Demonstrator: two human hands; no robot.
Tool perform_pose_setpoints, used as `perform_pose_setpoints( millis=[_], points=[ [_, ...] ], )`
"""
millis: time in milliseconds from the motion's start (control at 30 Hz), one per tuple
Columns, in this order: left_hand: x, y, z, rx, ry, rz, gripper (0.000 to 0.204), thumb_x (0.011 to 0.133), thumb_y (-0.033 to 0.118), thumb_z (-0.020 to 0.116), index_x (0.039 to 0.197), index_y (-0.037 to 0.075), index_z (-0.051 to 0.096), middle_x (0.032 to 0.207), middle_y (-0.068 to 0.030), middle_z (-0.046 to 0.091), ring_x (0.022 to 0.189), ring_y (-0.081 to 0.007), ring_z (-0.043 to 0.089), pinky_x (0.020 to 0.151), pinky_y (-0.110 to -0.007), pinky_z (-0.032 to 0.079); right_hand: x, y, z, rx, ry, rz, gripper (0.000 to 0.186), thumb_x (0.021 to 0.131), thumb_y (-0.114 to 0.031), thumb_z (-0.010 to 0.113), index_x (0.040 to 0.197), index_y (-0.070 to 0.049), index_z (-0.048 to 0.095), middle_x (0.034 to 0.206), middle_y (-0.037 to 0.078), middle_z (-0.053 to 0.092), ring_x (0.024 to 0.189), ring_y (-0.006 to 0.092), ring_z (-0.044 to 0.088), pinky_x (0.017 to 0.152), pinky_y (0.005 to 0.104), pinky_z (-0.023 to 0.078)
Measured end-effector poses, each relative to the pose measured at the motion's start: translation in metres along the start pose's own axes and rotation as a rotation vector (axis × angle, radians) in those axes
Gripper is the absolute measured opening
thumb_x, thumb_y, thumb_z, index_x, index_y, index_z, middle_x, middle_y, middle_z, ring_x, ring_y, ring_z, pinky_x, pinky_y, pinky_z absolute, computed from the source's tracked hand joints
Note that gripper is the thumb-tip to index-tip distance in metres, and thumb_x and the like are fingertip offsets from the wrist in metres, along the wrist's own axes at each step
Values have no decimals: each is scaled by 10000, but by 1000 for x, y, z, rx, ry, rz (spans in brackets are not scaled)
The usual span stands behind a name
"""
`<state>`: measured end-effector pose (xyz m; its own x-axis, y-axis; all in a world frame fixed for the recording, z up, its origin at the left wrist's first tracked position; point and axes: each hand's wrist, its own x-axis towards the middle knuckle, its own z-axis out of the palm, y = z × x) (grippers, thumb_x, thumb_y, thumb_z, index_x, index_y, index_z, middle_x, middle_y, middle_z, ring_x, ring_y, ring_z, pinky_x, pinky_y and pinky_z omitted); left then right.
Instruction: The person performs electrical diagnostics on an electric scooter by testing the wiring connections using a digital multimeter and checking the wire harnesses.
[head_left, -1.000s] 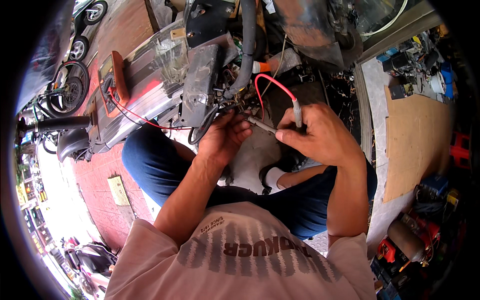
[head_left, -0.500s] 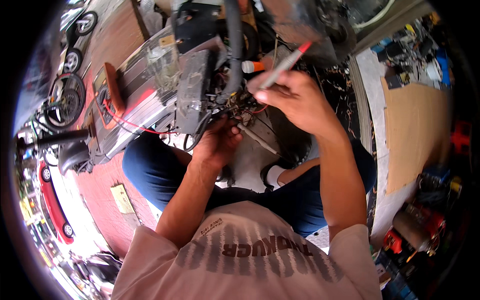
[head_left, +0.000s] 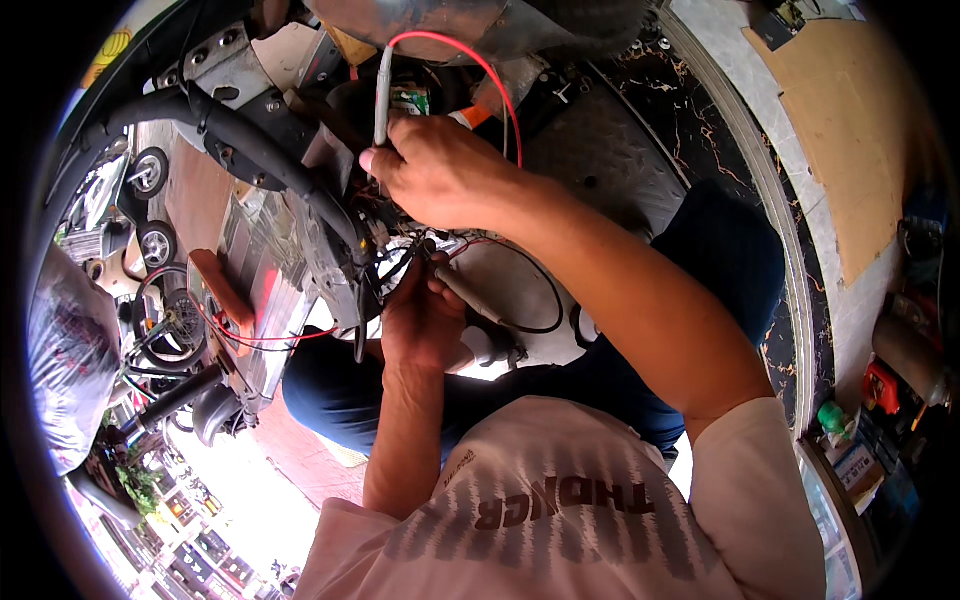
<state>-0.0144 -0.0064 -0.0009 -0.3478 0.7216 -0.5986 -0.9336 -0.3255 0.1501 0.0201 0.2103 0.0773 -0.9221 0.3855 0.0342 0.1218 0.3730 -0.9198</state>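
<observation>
In my right hand [head_left: 435,170] is a grey multimeter probe [head_left: 383,95], its red lead [head_left: 490,75] arching from the upper end. The fingers are closed round it, and they hide its tip above the exposed wiring of a vehicle. My left hand [head_left: 425,315], lower down, pinches a second grey probe [head_left: 468,297] with a black lead [head_left: 545,320] beside a cluster of thin wires [head_left: 400,245]. Its fingertips touch the wiring there; the exact contact is hidden. To the left, a multimeter in an orange-brown case [head_left: 222,290] rests on a ribbed panel [head_left: 275,330].
A thick black tube [head_left: 285,165] bends across the frame above the wiring. An orange-capped item [head_left: 470,115] lies beyond my right hand. Cardboard [head_left: 850,140] and red tools [head_left: 880,385] lie at the right; parked motorbikes [head_left: 165,310] stand at the left.
The view has shifted. My right hand has moved up and left over the wiring, and its probe now stands nearly upright. My left hand still pinches the other probe at the wires.
</observation>
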Motion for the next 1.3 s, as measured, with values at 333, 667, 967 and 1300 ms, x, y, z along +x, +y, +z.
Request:
perform_pose_setpoints(
  millis=[333,667,967,1300],
  points=[
    [6,0,4,-6,56,-3,245,1056,154,452,1149,-27,589,944,-92,672,733,-150,621,918,-360,545,23,24,18,-256,-100,-280,248,910,-197,558,905,35,646,895,280,630,818,405,683,733,494,546],
    [12,4,-6,41,103,9,275,1052,189,479,1116,-37,622,752,-52,638,760,-184,623,828,-315,546,33,25,21,-352,-196,-334,197,858,-197,578,857,-4,617,831,252,584,800,408,661,702,505,534],
    [13,3,-6,49,118,24,273,1054,197,480,1090,-27,632,762,-49,642,760,-185,626,804,-306,546,33,18,18,-286,-221,-225,241,899,-228,557,841,-5,629,892,263,599,863,424,662,759,527,529],
    [16,3,-4,42,148,28,273,1058,201,471,1076,-24,627,752,-40,621,728,-163,584,747,-284,538,29,5,6,-110,-247,-19,366,917,-280,549,932,71,654,979,316,657,968,445,662,863,508,523]
  ],
)
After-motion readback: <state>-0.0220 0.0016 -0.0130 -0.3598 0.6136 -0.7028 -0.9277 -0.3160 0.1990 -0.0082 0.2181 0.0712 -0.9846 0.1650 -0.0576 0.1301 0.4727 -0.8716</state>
